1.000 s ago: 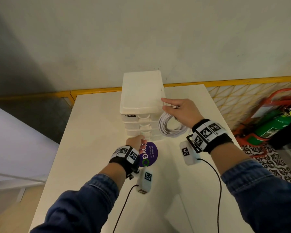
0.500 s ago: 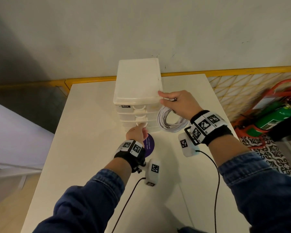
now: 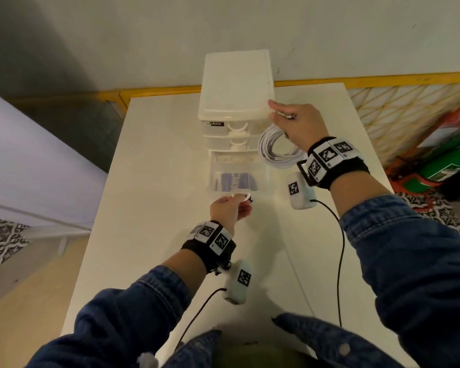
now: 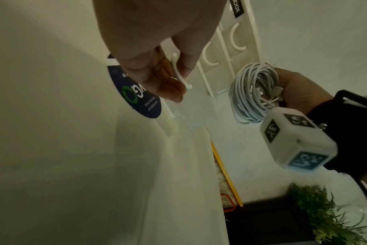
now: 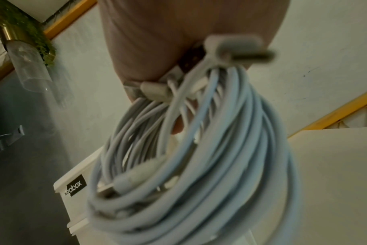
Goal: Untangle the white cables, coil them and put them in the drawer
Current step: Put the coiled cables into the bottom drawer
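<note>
A white stack of drawers [image 3: 235, 83] stands at the far middle of the table. Its bottom drawer [image 3: 266, 181] is pulled out toward me, and a purple round sticker on the table shows through its clear floor. My left hand [image 3: 230, 208] grips the drawer's curved handle [image 4: 179, 74] with curled fingers. My right hand [image 3: 296, 123] holds a coil of white cables [image 3: 276, 150] beside the unit's right front corner, thumb touching the lid edge. The coil [image 5: 189, 165] hangs below the hand with several plugs showing. The coil [image 4: 253, 91] hangs just right of the open drawer.
The white table [image 3: 157, 195] has free surface left and in front of the drawers. A yellow rail [image 3: 383, 75] runs behind the table. A green fire extinguisher [image 3: 446, 166] in a red stand sits on the floor at right.
My left hand reached the bottom drawer's handle and pulled the drawer out toward me. The right hand kept the cable coil beside the unit's right corner.
</note>
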A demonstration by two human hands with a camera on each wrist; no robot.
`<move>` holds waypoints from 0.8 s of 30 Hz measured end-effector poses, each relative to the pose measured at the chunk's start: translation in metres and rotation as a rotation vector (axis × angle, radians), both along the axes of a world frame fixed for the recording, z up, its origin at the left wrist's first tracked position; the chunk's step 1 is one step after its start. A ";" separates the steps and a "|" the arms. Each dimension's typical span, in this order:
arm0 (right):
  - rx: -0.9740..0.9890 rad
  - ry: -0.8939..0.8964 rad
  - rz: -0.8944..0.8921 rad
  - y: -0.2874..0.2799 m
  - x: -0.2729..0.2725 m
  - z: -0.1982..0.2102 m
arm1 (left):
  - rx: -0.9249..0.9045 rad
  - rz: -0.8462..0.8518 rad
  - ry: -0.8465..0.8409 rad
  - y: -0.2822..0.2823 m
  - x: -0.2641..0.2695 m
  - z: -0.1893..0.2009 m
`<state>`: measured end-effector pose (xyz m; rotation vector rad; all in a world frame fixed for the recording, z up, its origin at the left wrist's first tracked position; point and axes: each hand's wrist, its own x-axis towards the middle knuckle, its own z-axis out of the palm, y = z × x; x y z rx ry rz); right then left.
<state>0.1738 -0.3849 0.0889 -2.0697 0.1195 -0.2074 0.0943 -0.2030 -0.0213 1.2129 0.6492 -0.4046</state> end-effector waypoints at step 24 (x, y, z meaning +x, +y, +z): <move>0.004 -0.058 -0.130 0.016 -0.021 0.010 | 0.297 -0.807 -0.023 0.055 -0.022 0.043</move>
